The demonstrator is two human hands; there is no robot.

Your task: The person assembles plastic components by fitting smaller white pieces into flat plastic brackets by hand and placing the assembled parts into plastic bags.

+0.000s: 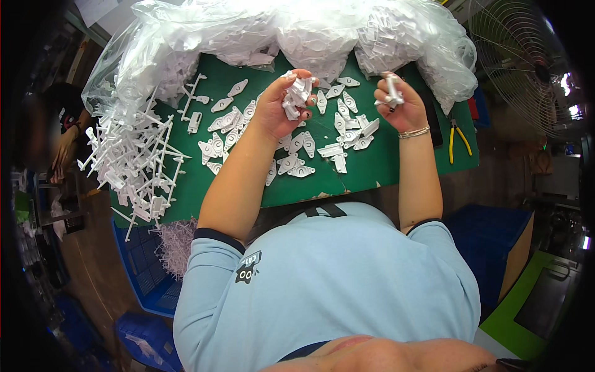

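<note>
My left hand (279, 106) is closed around several small white plastic parts (298, 96), raised over the middle of the green table (248, 197). To its right, my right hand (403, 106) grips a white plastic piece (392, 92) between thumb and fingers; its exact shape is partly hidden. Flat diamond-shaped white plates (297, 162) lie scattered below and around the left hand. Between the hands are more such plates (349, 102), along with some longer white bracket-like pieces (334, 152).
Clear plastic bags (310, 37) full of white parts line the table's far side. White sprues (133, 158) are heaped at left, above a blue crate (139, 273). Yellow-handled cutters (458, 139) lie at right, near a large fan (533, 62). Another person's hand (62, 155) shows at far left.
</note>
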